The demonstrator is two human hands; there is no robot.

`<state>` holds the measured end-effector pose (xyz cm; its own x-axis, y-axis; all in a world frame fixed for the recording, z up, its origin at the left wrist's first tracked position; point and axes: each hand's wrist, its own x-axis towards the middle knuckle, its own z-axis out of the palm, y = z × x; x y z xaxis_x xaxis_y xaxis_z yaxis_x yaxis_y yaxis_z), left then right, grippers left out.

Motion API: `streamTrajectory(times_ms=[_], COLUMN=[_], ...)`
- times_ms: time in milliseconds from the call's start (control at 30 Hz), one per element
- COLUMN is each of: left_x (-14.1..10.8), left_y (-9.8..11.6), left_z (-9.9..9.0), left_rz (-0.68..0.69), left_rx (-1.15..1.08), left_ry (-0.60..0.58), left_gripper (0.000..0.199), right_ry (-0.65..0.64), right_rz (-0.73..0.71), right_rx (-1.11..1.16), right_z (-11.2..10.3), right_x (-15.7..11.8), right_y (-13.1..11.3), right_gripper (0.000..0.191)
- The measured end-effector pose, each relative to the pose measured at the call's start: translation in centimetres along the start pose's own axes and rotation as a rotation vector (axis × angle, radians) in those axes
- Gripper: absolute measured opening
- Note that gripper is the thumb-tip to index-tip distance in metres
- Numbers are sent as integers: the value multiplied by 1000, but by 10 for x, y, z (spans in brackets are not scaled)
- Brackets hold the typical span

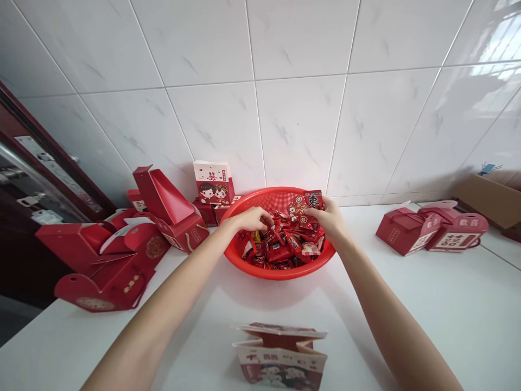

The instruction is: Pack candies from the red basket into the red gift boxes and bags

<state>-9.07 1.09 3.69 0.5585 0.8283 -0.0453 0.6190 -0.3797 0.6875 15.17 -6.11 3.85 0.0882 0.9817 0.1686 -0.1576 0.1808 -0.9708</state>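
Smooth plastic basket [280, 274], shiny wrappers [280, 253]; card boxes [152, 245] at nine o'clock, paper bag [280, 370] at six, glossy tiles [301, 125] at twelve.

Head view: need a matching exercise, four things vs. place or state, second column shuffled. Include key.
Column 1
1. Red basket
2. Paper bag
3. Cardboard box
4. Right hand

Column 2
A. Tan, at the far right of the picture
B. Holding red packaging
C. Filled with small wrapped packets
D. At the bottom of the picture, top open

Pairs: 1-C, 2-D, 3-A, 4-B
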Motion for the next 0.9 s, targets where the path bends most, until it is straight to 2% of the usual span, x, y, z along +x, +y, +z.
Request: streamTrajectory(times_ms=[67,133,233,300,667,800,900], left_x=[1,2,2,1,-5,-8,-9], left_y=[-3,-4,-3,0,14,27,43], left_z=[1,1,-1,-2,1,2,3], left_rz=[20,39,29,31,56,13,57], left_rx=[11,-58,-190,-264,-372,-548,-715], left_ry=[37,133,296,337,347,310,306], left_gripper=[16,14,25,32,37,39,41], right_ry=[16,27,35,28,-30,-26,-27], right_rz=[-20,-38,-55,-64,-7,-26,-28], right_rx=[-36,-68,-122,-160,-157,-151,-170], right_z=[0,-1,-1,0,-1,0,0], right_x=[1,2,2,1,-2,-2,-1], right_y=[2,4,5,4,3,3,3], right_gripper=[25,24,22,22,22,22,22])
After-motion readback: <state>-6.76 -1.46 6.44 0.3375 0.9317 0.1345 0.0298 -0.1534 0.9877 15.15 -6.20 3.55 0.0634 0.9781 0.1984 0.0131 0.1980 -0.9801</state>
